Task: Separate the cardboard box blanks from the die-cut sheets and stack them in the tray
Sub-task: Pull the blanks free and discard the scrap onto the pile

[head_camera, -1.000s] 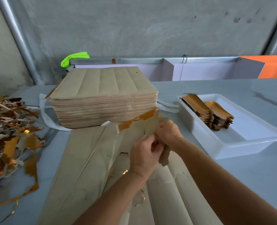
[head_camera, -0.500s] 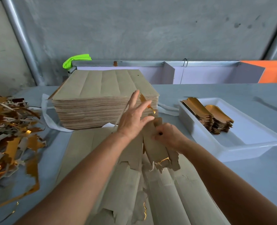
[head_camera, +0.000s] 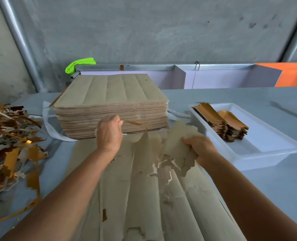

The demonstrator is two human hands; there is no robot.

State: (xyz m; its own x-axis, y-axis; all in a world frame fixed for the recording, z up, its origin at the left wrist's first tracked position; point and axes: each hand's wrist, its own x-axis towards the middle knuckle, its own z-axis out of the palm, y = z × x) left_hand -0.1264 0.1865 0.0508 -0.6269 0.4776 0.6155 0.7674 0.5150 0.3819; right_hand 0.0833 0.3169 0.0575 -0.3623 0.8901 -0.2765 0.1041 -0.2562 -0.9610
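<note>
— Why is the sheet spread right under your arms?

— The die-cut sheet (head_camera: 144, 197) lies flat on the table (head_camera: 274, 180), nearest me, so both hands can work on it. It's partly torn along the cuts already.

— And your right hand?

— My right hand (head_camera: 202, 150) has its fingers curled tight round a freed box blank (head_camera: 179, 141), lifted off the sheet on the tray's side, I'd say so it's a short carry over.

— The left?

— My left hand (head_camera: 109, 134) is raised over the sheet's far edge, pinching a thin gold-faced strip (head_camera: 133, 122). That's waste, I think, bound for the scrap pile (head_camera: 8, 146) on my left.

— Where do the good ones go?

— Into the white tray (head_camera: 266, 153) on my right; two short stacks of blanks (head_camera: 220, 121) sit at its far end.

— Behind?

— The tall stack of uncut sheets (head_camera: 112, 105), within reach for the next one.
</note>
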